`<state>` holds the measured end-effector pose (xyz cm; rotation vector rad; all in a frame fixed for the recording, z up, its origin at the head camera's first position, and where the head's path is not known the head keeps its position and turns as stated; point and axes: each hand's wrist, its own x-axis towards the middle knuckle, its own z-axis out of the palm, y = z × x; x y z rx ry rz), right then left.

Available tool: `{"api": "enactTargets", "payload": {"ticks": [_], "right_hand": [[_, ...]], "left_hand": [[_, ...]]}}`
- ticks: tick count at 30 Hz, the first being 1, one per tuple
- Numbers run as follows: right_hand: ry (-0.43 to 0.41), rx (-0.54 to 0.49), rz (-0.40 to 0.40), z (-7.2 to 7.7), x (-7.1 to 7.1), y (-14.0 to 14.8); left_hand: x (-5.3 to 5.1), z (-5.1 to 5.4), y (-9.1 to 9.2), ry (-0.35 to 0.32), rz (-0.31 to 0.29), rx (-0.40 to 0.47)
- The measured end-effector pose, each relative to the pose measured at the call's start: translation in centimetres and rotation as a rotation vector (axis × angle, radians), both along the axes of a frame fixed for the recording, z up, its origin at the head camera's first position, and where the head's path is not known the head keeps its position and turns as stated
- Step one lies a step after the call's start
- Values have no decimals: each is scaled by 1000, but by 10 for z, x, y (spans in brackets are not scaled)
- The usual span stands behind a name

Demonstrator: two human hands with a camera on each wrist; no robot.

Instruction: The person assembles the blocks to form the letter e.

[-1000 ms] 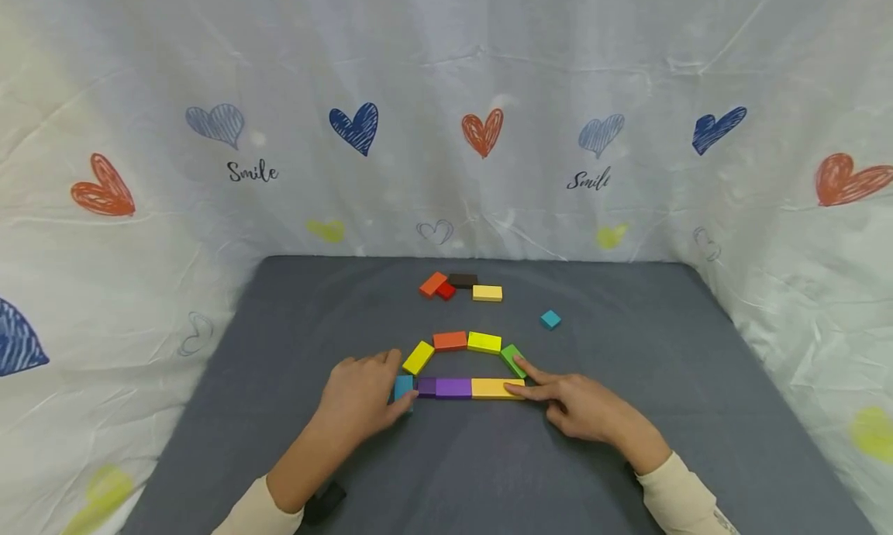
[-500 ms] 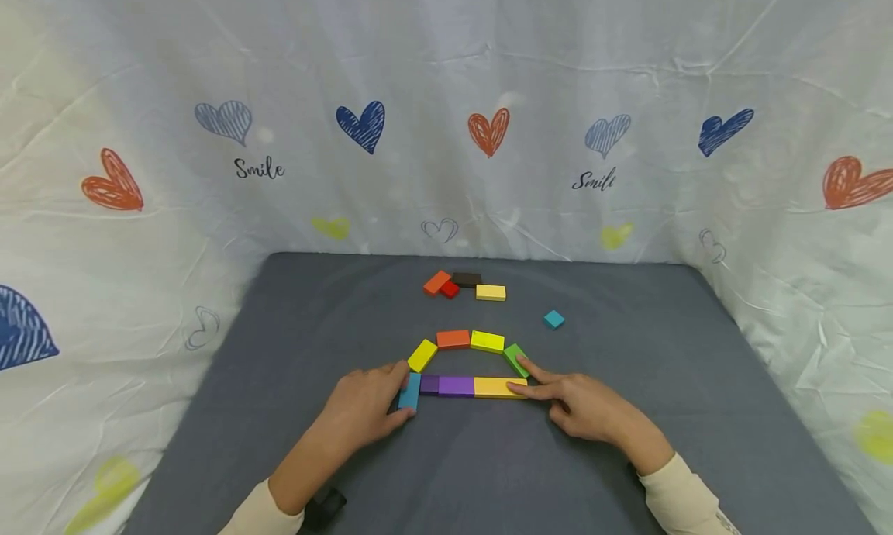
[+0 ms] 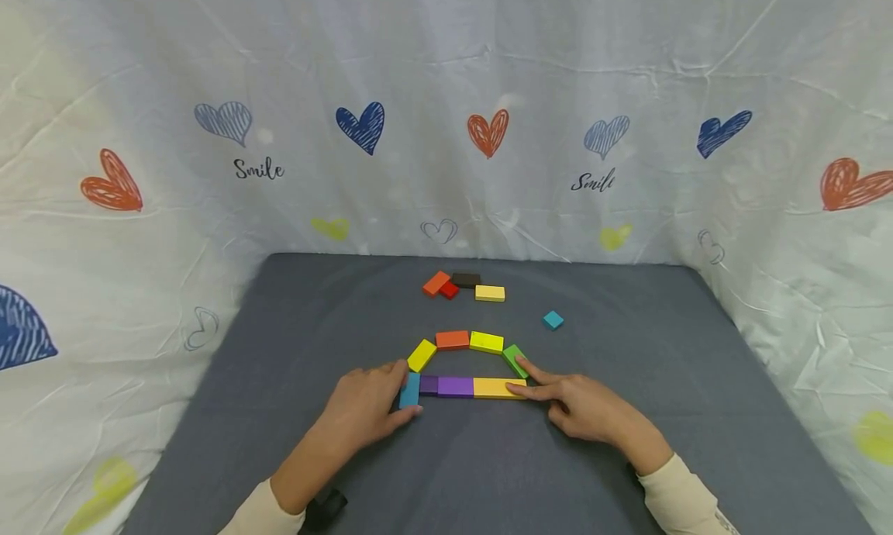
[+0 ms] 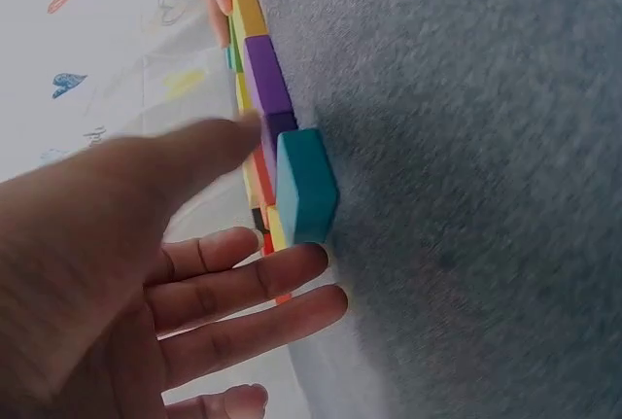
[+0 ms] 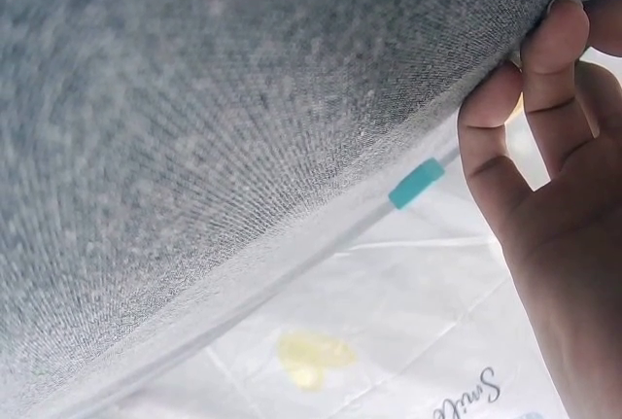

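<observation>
**Blue block (image 3: 410,391) at the row's left end, left hand (image 3: 366,403) around it**

From my feed, the blue block lies on the grey-covered desk (image 3: 446,473), set crosswise at the end of a straight row. Next to it run a dark purple block (image 3: 429,385), a purple block (image 3: 456,387) and an orange-yellow block (image 3: 491,388).

I see the left hand's grip slack, thumb parted from the fingers: fingertips lie by the block's far end, the thumb by its near end. The left wrist view shows no pinch (whether each tip touches, I cannot tell).

Over on the right, I have the right hand (image 3: 586,407) with index and middle fingers extended and the others bent under. Its index finger rests on a green block (image 3: 512,357), its middle finger on the orange-yellow one; that grip clasps nothing.

Beyond the row I get an arch: a yellow block (image 3: 422,355), a red-orange block (image 3: 452,339), a lemon block (image 3: 487,341) and the green one.

Farther back sit an orange block (image 3: 436,283), a red block (image 3: 449,290), a black block (image 3: 467,280) and a pale yellow block (image 3: 490,293), with a small teal block (image 3: 553,319) off to their right.
</observation>
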<state>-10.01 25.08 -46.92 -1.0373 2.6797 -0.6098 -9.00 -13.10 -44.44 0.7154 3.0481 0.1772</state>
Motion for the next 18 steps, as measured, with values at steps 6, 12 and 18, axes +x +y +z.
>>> {"api": "enactTargets", "payload": {"ticks": [6,12,18], "right_hand": [[-9,20,-18,1,1,0],[-12,19,-15,1,0,1],[-14,3,-6,0,0,1]], "left_hand": [[-17,13,-4,137,-20,22],[-48,31,-8,297,-78,66],[-82,44,-6,320,-110,88]]}}
